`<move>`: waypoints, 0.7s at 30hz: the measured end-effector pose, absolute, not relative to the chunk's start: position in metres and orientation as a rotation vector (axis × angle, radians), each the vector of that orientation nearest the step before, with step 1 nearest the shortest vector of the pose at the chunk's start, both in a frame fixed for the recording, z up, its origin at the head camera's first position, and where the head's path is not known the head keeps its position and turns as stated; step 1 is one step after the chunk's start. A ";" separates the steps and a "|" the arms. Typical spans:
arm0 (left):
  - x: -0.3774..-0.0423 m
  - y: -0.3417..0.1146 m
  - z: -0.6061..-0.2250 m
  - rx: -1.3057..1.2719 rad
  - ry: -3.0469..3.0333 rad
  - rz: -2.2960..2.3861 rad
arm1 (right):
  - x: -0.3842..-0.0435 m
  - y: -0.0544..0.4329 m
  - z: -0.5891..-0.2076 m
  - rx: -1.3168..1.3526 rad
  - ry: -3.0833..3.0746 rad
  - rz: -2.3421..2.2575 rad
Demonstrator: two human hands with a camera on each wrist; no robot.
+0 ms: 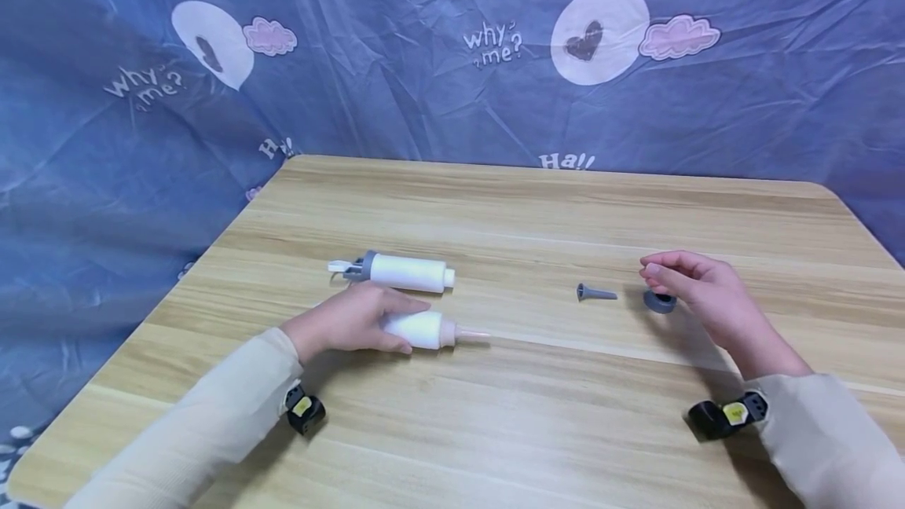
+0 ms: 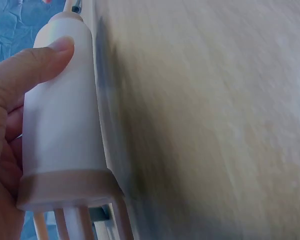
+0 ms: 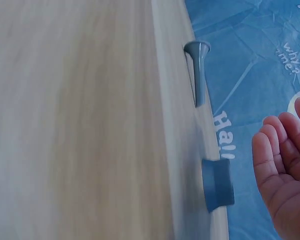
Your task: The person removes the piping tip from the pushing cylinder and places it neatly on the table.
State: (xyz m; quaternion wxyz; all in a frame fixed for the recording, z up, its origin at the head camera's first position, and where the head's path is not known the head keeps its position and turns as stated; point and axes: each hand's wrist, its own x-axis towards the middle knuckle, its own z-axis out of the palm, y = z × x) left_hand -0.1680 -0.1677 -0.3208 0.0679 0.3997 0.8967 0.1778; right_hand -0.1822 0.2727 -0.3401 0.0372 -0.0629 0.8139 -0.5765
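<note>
My left hand (image 1: 357,316) grips a white tube (image 1: 419,329) with a pinkish collar and a thin, pale pink nozzle (image 1: 472,334) that points right. In the left wrist view the thumb lies along the white barrel (image 2: 65,120), the other fingers are behind it, and a pinkish-brown base (image 2: 67,187) with prongs shows at the near end. My right hand (image 1: 696,289) hovers with loosely bent fingers and nothing in them, close over a dark grey ring (image 1: 661,302). The right wrist view shows the ring (image 3: 218,185) standing apart from the fingers.
A small grey funnel-shaped nozzle (image 1: 597,293) lies left of the ring. Behind my left hand lies a second white tube (image 1: 408,272) with a grey collar and a white handle end. The wooden table (image 1: 509,430) stands before a blue printed cloth (image 1: 424,61).
</note>
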 end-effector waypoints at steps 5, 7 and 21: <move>-0.166 -0.162 -0.315 1.251 2.712 0.527 | -0.183 0.261 -0.339 -0.238 2.445 -1.850; -0.165 -0.159 -0.313 1.255 2.713 0.531 | -0.182 0.257 -0.338 -0.242 2.478 -1.815; -0.164 -0.140 -0.305 1.285 2.720 0.530 | -0.176 0.218 -0.327 -0.334 2.443 -1.774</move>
